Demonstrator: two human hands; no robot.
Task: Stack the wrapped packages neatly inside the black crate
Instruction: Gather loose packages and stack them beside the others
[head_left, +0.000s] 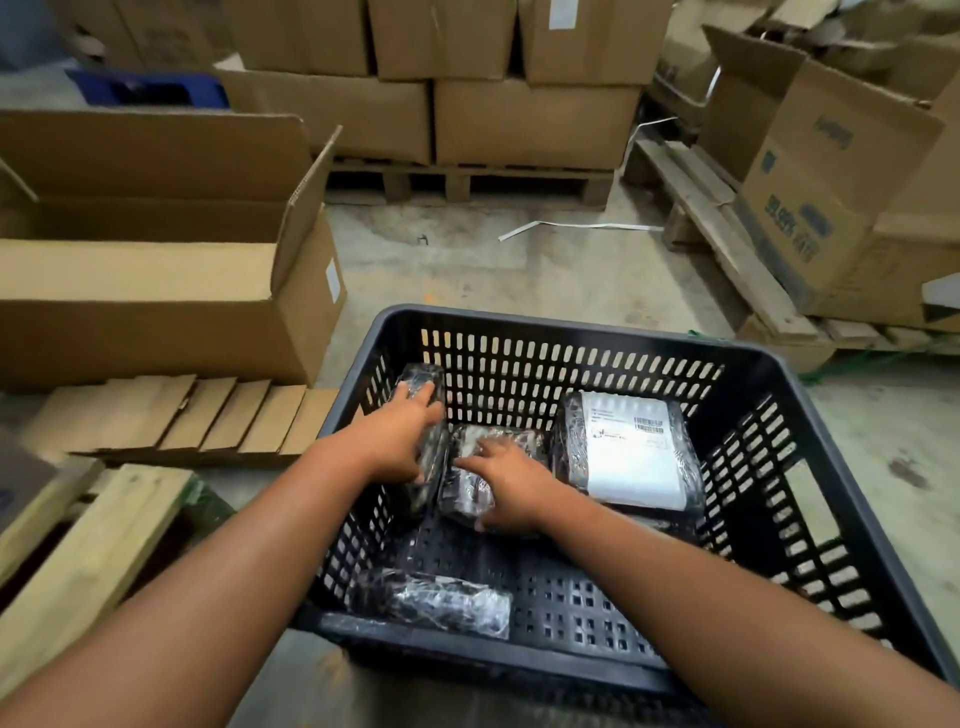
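Observation:
The black slotted crate (571, 325) stands on the floor before me. My left hand (400, 434) grips a dark plastic-wrapped package (423, 376) that stands on edge against the crate's left wall. Right beside it my right hand (506, 480) lies on a flat wrapped package (465, 491) in the far middle. A larger wrapped package with a white label (631, 452) rests at the far right, on top of another one. One more wrapped package (441, 600) lies on the crate floor near the front left corner.
An open cardboard box (156, 291) stands at the left, with flat cardboard pieces (208, 415) and wooden planks (88, 551) in front of it. Stacked cartons on a pallet (467, 124) are behind. Another pallet with printed boxes (831, 208) is at the right.

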